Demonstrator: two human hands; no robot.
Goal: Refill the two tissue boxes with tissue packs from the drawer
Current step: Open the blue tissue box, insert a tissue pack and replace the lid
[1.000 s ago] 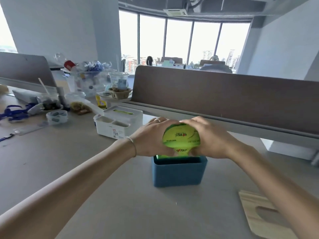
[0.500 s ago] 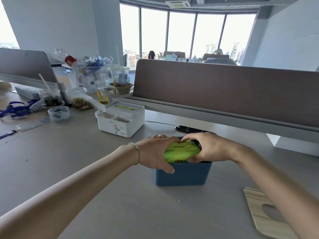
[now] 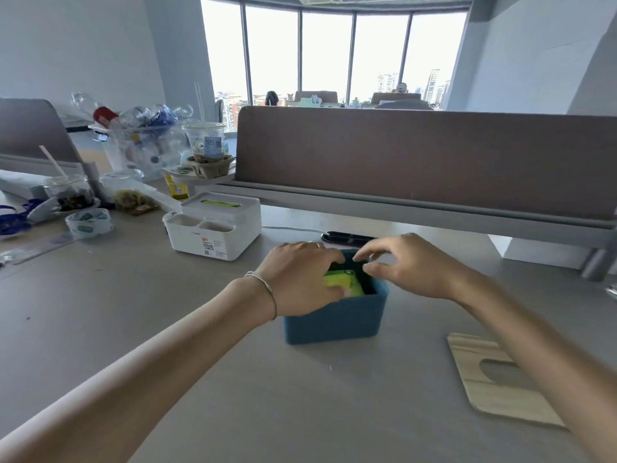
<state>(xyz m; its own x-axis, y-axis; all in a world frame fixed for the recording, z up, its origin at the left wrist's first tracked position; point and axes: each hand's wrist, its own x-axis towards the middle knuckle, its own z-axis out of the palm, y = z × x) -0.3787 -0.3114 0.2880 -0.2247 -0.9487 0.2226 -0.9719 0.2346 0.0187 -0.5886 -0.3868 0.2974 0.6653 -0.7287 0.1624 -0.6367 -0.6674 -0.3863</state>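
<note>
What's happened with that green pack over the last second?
The green tissue pack went from bulging above the blue box to sunk inside it. The right hand has let go and lifted with open fingers; the left hand still presses it. The white tissue box and wooden lid stayed put.

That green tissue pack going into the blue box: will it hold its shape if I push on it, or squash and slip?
Probably squashes: the green tissue pack sits pressed down inside the blue box under the left hand, so it looks soft. Its wrapper looks glossy, so likely a bit slippery. Likely light for its bulk.
</note>
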